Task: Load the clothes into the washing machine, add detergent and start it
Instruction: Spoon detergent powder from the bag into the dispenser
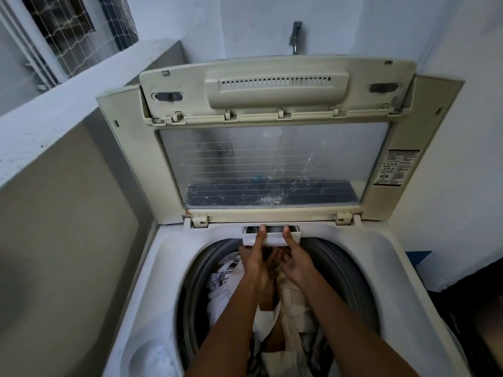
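Far left, one window grille (76,36) with netting, and below it a pale ledge (54,104) running along the wall. Next, one top-loading washing machine (168,254). Its one lid (272,164) is folded up and back, with the clear panel facing me. One shallow round recess (152,357) sits in the machine's near left corner.

The drum (196,281) is open and holds clothes (296,303), a heap of white and cream pieces with one striped piece at the left. I can't count them.

My left hand (255,261) reaches over the drum to the back rim, thumb on top of the detergent drawer (272,239), the other fingers curled beneath its front edge, pinching it. There is one drawer, set at the middle of the back rim just under the lid hinge. Its long axis runs left to right along the rim and its front face points toward me. It is partly out, with dark pockets showing behind my thumbs; their number is unclear. My right hand (295,261) is just beside the left and grips the same way, thumb above and fingers under.

One tap (296,36) is on the wall above the lid. At the right, one printed sticker (394,167) is on the lid frame.
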Tool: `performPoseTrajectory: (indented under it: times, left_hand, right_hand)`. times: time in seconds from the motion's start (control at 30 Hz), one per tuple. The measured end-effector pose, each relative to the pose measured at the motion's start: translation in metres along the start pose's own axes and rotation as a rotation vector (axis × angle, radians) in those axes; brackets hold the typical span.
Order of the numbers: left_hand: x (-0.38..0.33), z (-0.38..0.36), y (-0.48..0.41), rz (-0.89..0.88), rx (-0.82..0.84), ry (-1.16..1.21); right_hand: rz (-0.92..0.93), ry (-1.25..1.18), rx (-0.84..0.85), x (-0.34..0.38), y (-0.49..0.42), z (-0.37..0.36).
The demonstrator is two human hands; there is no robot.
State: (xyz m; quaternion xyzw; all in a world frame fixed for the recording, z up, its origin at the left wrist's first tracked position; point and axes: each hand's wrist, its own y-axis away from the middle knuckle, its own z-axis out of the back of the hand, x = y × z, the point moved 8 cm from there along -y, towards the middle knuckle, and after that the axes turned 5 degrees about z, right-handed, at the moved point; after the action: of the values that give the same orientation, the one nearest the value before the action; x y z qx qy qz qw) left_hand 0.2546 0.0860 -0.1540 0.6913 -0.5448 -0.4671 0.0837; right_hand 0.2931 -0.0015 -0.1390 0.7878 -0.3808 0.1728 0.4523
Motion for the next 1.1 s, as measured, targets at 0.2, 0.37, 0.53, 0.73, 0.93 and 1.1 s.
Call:
performPoseTrajectory:
  times: [0.2, 0.37, 0.53, 0.73, 0.93, 1.1]
  left_hand:
    - [0.009, 0.008, 0.011, 0.054, 0.011, -0.019]
    - [0.014, 0.011, 0.024, 0.078, 0.012, 0.019]
    - [0.012, 0.020, 0.035, 0.076, 0.009, -0.029]
    - [0.003, 0.015, 0.053, 0.025, 0.023, -0.101]
    - [-0.001, 0.027, 0.064, -0.062, -0.079, -0.187]
    - [-0.021, 0.029, 0.087, -0.164, -0.097, -0.253]
  right_hand:
    - [-0.005, 0.015, -0.019, -0.002, 0.015, 0.009]
    - [-0.032, 0.013, -0.063, -0.004, 0.031, 0.015]
    - [-0.044, 0.013, -0.011, -0.012, 0.040, 0.019]
    - [-0.036, 0.041, 0.022, -0.005, 0.047, 0.017]
    - [-0.022, 0.048, 0.005, 0.001, 0.064, 0.020]
    - [-0.028, 0.101, 0.043, 0.001, 0.082, 0.004]
